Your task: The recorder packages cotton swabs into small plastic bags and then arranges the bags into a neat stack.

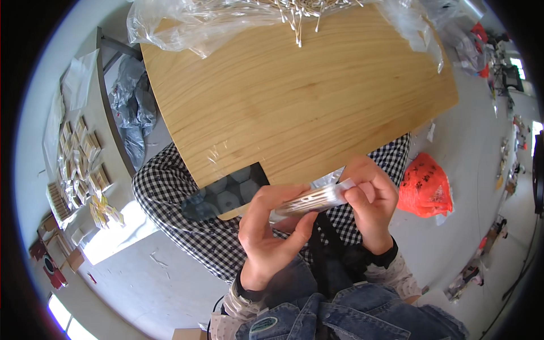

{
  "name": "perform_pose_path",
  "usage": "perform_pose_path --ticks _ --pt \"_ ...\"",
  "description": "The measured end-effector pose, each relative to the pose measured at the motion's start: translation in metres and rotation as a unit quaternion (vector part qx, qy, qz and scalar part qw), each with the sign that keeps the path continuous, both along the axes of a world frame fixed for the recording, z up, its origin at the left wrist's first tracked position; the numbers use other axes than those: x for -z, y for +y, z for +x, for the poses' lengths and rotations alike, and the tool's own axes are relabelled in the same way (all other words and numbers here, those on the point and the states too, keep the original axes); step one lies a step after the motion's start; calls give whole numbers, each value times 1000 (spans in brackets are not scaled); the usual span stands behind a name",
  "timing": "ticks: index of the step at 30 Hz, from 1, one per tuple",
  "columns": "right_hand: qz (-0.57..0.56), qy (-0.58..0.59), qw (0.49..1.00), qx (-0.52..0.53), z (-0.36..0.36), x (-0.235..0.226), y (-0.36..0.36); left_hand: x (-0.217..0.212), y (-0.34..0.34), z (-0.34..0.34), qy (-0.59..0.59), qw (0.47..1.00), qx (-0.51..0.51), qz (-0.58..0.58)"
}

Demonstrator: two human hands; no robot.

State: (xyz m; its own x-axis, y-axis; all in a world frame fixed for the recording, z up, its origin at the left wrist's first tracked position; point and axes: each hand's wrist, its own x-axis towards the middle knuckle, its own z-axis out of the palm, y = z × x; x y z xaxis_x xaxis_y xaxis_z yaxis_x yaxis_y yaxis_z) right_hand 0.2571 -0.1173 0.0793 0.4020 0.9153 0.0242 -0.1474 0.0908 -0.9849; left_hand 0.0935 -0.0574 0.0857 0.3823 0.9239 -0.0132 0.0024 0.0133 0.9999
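Between my hands, over my lap at the near edge of the table, is a small clear plastic packet of cotton swabs. My left hand grips one end of it, thumb below and fingers above. At the other end my right hand pinches the clear plastic between thumb and fingertips. White swab tips show toward the right end. Close to my left hand, a dark flat sheet with round shapes lies over the table's near left corner.
The wooden table carries a heap of loose cotton swabs on a clear plastic bag at its far side. Left, a side table holds several small packets. A red bag sits on the floor at right.
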Motion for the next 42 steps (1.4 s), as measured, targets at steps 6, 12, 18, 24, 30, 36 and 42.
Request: perform_pose_path --ticks 6,12,18,24,30,36,42 --pt "-38 -189 981 0 -1 -29 4 -3 4 1 -25 995 28 95" --pt "-19 -297 954 -23 0 -41 7 1 3 0 -32 995 21 93" --pt "1 -327 944 -35 2 -44 8 4 2 0 -42 995 8 95" --pt "14 -343 939 -35 1 -43 9 3 1 -3 -37 994 2 100" --pt "13 -361 932 -37 -2 -45 10 4 0 -3 -40 993 -16 108" --pt "9 -368 929 -35 -2 -45 11 -4 8 -4 13 992 12 128" --pt "-2 -366 930 -39 -1 -43 11 -14 10 -4 57 995 30 78"
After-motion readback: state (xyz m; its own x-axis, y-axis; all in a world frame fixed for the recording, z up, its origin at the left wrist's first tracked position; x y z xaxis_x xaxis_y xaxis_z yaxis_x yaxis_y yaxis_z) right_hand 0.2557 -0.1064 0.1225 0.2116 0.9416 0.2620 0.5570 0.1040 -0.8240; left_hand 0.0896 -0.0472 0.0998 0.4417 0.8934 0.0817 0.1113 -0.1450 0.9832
